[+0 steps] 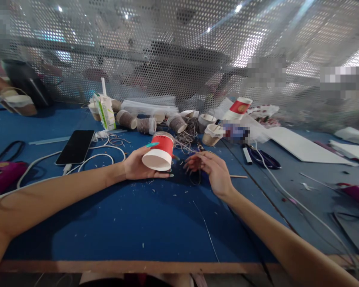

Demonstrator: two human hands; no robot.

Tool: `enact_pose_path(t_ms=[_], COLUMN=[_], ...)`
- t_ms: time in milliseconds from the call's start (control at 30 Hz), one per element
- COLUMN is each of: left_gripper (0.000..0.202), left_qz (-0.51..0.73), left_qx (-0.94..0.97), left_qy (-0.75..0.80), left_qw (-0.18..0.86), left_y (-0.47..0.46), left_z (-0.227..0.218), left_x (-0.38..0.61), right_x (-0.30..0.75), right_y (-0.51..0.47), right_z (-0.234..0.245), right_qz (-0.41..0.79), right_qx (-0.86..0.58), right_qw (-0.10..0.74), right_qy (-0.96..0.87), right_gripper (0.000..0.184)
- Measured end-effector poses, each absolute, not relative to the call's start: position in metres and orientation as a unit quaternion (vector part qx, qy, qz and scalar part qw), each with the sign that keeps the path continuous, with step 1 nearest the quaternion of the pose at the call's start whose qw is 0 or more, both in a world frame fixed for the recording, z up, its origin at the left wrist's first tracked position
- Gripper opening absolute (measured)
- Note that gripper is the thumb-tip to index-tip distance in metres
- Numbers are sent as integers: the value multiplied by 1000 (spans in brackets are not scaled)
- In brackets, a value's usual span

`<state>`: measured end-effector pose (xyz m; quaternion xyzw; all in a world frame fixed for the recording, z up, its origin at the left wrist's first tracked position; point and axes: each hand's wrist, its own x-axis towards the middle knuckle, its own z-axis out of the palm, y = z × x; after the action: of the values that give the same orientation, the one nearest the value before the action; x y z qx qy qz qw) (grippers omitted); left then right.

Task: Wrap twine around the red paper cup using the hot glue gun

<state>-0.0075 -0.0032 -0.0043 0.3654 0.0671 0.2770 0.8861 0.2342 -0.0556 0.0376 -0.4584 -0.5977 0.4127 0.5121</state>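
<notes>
My left hand (137, 163) is wrapped round a red and white paper cup (159, 151), held on its side just above the blue table (113, 215). Brown twine covers the cup's far end. My right hand (211, 168) is beside the cup, fingers curled and pinched on a thin strand of twine (185, 146) that runs back toward a tangle of twine (189, 133). A small dark loop hangs under the right fingers.
Several twine-wrapped cups (127, 119) lie at the back, with a carton (105, 111), a black phone (75, 146) on a white cable, scissors (261, 157) and white sheets (302, 147) at right. Pink glue guns (2, 175) sit at both sides. A perforated screen stands behind.
</notes>
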Motion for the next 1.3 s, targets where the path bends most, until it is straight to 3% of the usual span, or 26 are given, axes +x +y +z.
enact_pose_path(t_ms=[233, 333, 433, 600, 733, 867, 1000, 1167, 1300], left_gripper=[61, 62, 58, 58, 60, 67, 66, 69, 66], left_qz=[337, 343, 334, 295, 282, 279, 285, 288, 306], left_qx=[246, 253, 307, 413, 460, 487, 512, 528, 535], left_qy=[58, 59, 66, 85, 108, 126, 152, 153, 175], left_qw=[907, 903, 889, 857, 835, 818, 795, 784, 768], left_y=[4, 3, -1, -8, -9, -9, -12, -17, -21], left_z=[4, 2, -2, -6, -7, -8, -5, 1, 3], left_x=[-12, -12, -10, -6, -4, -4, -4, 0, 2], right_x=[264, 273, 265, 232, 225, 230, 233, 232, 230], right_y=[-40, -29, -30, -59, -81, -85, -83, -84, -86], right_z=[23, 16, 19, 36, 39, 35, 34, 34, 38], right_qz=[354, 274, 197, 242, 340, 332, 323, 329, 314], right_qx=[-428, -412, -365, -239, -274, -311, -288, -276, -275], right_qw=[634, 730, 781, 713, 586, 492, 475, 466, 479], right_qy=[-538, -472, -467, -613, -683, -742, -766, -774, -772], right_gripper=[21, 8, 9, 20, 23, 24, 29, 13, 19])
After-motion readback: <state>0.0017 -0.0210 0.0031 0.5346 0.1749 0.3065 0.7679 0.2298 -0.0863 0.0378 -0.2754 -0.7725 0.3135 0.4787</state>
